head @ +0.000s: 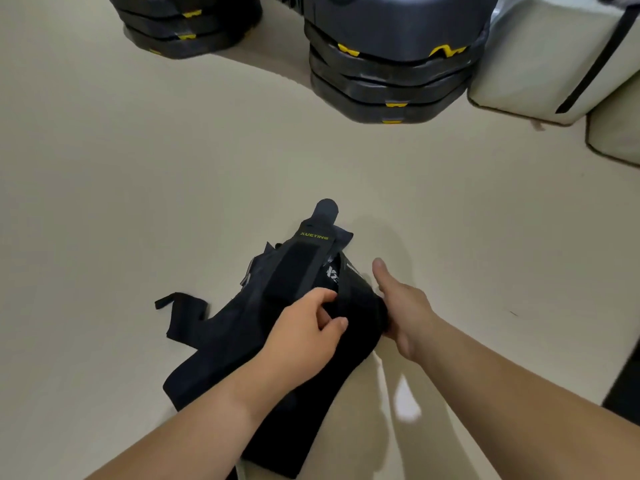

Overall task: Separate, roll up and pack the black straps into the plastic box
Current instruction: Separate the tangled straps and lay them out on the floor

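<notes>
A tangled heap of black straps lies on the pale floor in front of me, one strap showing yellow lettering near its far end. A loose strap end trails out to the left. My left hand lies on top of the heap, its fingers and thumb pinching a fold of strap. My right hand is at the heap's right side; its thumb sticks up and its fingers are hidden behind the strap, so the grip is unclear. No plastic box for the straps is visible.
Two stacks of dark cases with yellow latches stand at the back, one stack at the left and one stack in the middle. A pale cushioned block sits at the far right. Bare floor lies between them and the straps.
</notes>
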A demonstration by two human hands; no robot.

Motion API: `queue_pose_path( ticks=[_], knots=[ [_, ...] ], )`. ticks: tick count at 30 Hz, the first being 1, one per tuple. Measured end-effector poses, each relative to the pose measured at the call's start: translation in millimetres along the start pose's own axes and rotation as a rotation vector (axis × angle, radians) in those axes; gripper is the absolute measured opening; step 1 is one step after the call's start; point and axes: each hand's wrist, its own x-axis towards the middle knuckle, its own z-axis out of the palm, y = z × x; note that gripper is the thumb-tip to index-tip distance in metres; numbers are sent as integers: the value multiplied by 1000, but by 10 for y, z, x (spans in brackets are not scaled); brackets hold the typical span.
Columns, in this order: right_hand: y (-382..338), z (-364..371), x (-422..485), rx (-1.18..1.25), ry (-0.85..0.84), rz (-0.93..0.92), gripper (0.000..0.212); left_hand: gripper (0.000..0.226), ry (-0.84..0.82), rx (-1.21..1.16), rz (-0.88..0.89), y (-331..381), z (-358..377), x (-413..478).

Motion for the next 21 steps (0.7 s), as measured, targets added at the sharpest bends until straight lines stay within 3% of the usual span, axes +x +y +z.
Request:
queue_pose_path(
  ticks=[3, 5, 7, 9, 11, 15, 21],
  knots=[
    [34, -66, 30, 23, -77, 71, 56, 9, -93, -51, 38, 56, 2, -84],
    [105, -96, 55, -27, -146, 99, 56, 12, -126, -46, 63, 70, -36, -143],
    [143, -127, 81, -93, -166, 65, 44, 21, 31, 10, 118, 58, -123, -116],
    [144, -142, 104, -132, -153, -17, 21, 25, 323, 54, 164, 32, -289, 3],
    [144, -142, 105, -167, -142, -76, 15, 21, 436, 55, 115, -1, -471, 144],
    [174, -82, 90, -213, -144, -134, 20, 33, 314, 111, 3, -112, -562, 322],
    [197, -78, 100, -239, -129, -117, 20, 64, 300, 133, -43, -149, -496, 342]
  ],
)
